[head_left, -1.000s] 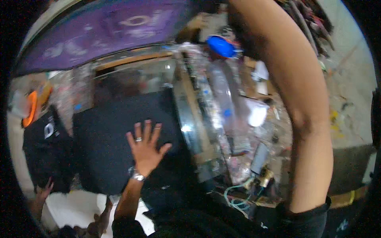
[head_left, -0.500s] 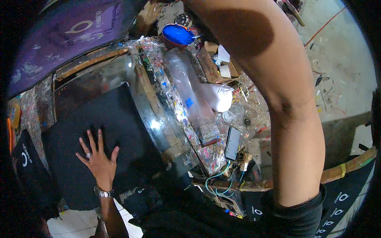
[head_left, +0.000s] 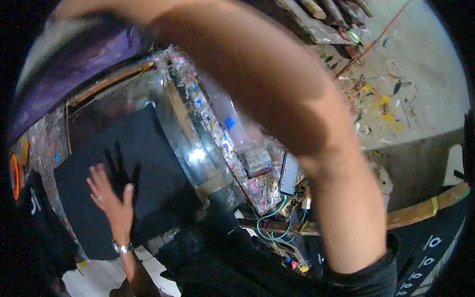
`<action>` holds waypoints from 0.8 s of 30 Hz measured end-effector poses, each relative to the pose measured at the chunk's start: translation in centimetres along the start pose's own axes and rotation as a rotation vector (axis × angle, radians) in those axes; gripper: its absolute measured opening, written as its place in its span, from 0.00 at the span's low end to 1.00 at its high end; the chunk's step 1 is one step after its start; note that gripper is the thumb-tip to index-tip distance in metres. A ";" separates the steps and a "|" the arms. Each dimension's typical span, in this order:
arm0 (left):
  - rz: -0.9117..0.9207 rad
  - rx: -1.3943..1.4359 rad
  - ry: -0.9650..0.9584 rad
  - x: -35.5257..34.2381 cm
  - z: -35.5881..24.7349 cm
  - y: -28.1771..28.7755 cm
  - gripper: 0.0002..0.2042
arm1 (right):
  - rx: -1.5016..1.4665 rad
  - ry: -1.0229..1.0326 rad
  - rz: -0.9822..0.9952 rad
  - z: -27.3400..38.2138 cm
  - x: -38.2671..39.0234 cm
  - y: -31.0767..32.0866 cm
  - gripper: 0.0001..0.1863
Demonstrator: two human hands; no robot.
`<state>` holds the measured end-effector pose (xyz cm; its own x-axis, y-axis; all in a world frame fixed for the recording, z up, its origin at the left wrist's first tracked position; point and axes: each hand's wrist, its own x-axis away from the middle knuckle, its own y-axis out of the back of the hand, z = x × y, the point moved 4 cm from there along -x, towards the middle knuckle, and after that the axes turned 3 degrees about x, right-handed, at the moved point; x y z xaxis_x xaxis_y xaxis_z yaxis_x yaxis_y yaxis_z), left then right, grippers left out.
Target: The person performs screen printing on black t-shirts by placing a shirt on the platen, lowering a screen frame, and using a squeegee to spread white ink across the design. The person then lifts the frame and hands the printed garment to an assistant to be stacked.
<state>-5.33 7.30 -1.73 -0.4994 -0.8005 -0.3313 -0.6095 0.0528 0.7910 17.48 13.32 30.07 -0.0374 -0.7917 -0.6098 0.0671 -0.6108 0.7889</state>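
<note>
My left hand (head_left: 115, 200), with a ring and a metal watch, has its fingers spread over a black cloth (head_left: 148, 148). Its shadow falls apart from the fingers, so the hand appears lifted off. The cloth lies smooth across a glossy board (head_left: 185, 133). My right arm sweeps across the top toward the upper left, where my right hand (head_left: 71, 10) is a blur at the dark rim, its fingers not made out. Below it a purple framed panel (head_left: 64, 74) rises tilted at the board's far side; whether the hand touches it cannot be told.
Right of the board runs a paint-spattered ledge (head_left: 213, 116) with a clear plastic bottle (head_left: 237, 128), partly behind my arm. A phone (head_left: 288, 173) with a teal cable (head_left: 262, 230) lies beyond. Dark printed cloth (head_left: 420, 262) hangs at lower right; orange tape (head_left: 16, 175) is at far left.
My right arm has swung left across the top, covering the blue bowl and much of the bottle. My left hand has risen off the cloth and shifted slightly left.
</note>
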 end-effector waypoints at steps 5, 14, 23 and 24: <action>-0.366 1.096 0.312 -1.6 1.6 9.6 0.25 | 0.075 0.044 -0.556 4.4 10.2 -5.5 0.26; -0.241 1.161 0.830 8.3 5.7 0.9 0.21 | -0.218 -0.048 0.544 3.5 24.1 -17.4 0.19; -0.194 1.095 0.751 9.9 8.5 -0.8 0.21 | -0.083 0.079 0.204 4.8 23.5 -19.9 0.18; -0.214 1.129 0.720 10.2 9.1 -0.9 0.21 | -0.077 -0.006 0.387 2.3 20.7 -22.8 0.17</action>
<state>-15.44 4.54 -10.47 -0.1137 -0.9685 0.2217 -0.9762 0.0674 -0.2063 12.89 10.79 -0.39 -0.0002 -0.9636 -0.2674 0.1519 -0.2643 0.9524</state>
